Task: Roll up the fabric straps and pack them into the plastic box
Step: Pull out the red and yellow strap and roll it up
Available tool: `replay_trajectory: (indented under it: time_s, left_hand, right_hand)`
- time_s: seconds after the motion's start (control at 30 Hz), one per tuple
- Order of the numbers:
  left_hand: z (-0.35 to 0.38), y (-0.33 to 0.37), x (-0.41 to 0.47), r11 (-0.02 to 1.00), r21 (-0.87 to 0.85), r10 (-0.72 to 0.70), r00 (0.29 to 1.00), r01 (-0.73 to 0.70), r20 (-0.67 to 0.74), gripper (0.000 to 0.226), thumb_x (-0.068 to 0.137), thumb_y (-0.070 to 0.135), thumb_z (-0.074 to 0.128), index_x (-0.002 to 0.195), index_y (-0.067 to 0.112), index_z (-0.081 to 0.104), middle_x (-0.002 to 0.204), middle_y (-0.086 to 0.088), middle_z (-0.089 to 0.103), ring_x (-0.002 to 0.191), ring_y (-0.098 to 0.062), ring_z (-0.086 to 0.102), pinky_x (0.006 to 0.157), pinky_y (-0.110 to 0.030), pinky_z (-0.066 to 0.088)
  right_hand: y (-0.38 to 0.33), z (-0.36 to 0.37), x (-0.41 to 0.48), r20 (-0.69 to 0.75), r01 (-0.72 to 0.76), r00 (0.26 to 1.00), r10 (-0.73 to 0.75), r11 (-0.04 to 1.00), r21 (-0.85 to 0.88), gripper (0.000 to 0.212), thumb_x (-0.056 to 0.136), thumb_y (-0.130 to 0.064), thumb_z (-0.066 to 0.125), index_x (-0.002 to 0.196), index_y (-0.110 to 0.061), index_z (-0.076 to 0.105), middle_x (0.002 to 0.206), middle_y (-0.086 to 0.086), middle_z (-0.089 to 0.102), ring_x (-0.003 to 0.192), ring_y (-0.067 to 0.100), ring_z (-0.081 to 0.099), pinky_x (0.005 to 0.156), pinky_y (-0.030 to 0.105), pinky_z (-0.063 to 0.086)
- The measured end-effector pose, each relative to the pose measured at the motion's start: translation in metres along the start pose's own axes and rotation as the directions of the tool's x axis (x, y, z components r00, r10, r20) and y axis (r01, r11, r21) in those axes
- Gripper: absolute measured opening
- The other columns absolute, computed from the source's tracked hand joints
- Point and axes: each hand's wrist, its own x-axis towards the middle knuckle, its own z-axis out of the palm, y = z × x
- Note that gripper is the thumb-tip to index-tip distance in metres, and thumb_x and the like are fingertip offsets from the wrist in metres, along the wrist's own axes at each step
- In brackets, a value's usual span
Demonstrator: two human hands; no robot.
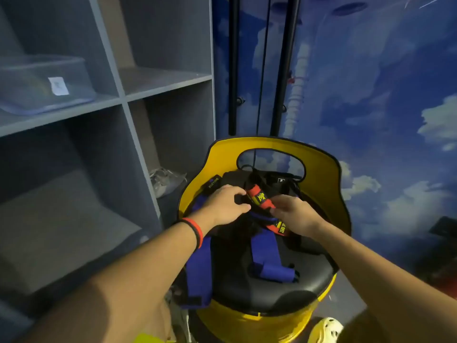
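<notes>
A pile of fabric straps lies on the black seat (272,295) of a yellow chair (319,167). A red strap (259,198) with yellow lettering is partly rolled at the middle of the pile. My left hand (225,204) pinches the roll's left end between thumb and fingers. My right hand (294,214) holds the roll's right end, with the strap's loose tail (280,229) trailing below it. Blue straps (265,253) and black straps (284,181) lie spread under my hands. A clear plastic box (42,82) stands on an upper shelf at the left.
A grey cubby shelf unit (123,102) fills the left side, with a crumpled clear bag (165,180) in a lower cubby. A wall painted with sky and clouds (383,95) lies behind the chair. Black poles (232,70) stand against it. A light shoe (326,328) shows at the bottom.
</notes>
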Motion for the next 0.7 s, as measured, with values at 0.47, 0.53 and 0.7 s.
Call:
replay_trajectory:
  time_s: [0.47, 0.53, 0.7]
  left_hand:
    - [0.043, -0.058, 0.095, 0.998, -0.006, -0.067, 0.992, 0.068, 0.108, 0.088, 0.084, 0.054, 0.078, 0.157, 0.043, 0.030, 0.168, 0.015, -0.009, 0.156, -0.026, 0.000, 0.121, -0.056, 0.029]
    - [0.046, -0.058, 0.109, 0.995, 0.015, -0.102, 0.982, 0.100, 0.158, 0.100, 0.081, 0.049, 0.082, 0.159, 0.045, 0.018, 0.167, 0.013, -0.018, 0.156, -0.031, -0.002, 0.121, -0.057, 0.027]
    - [0.056, -0.071, 0.131, 0.991, 0.097, -0.106, 0.983, 0.092, 0.149, 0.117, 0.079, 0.039, 0.086, 0.158, 0.052, 0.001, 0.165, 0.011, -0.026, 0.154, -0.038, 0.011, 0.117, -0.056, 0.036]
  right_hand:
    - [0.039, 0.025, 0.084, 0.005, 0.048, 0.999, -0.048, 0.997, -0.058, 0.086, 0.088, -0.038, 0.077, 0.159, -0.029, 0.028, 0.157, -0.002, 0.037, 0.140, 0.017, 0.042, 0.110, 0.029, 0.039]
    - [0.040, 0.030, 0.092, 0.058, 0.031, 0.998, -0.025, 0.995, -0.093, 0.106, 0.081, -0.045, 0.082, 0.161, -0.034, 0.014, 0.159, -0.001, 0.032, 0.141, 0.019, 0.041, 0.112, 0.029, 0.037]
    - [0.049, 0.052, 0.103, 0.091, 0.097, 0.994, -0.064, 0.895, -0.436, 0.131, 0.075, -0.052, 0.083, 0.157, -0.038, -0.019, 0.152, 0.004, 0.040, 0.126, 0.029, 0.056, 0.106, 0.049, 0.045]
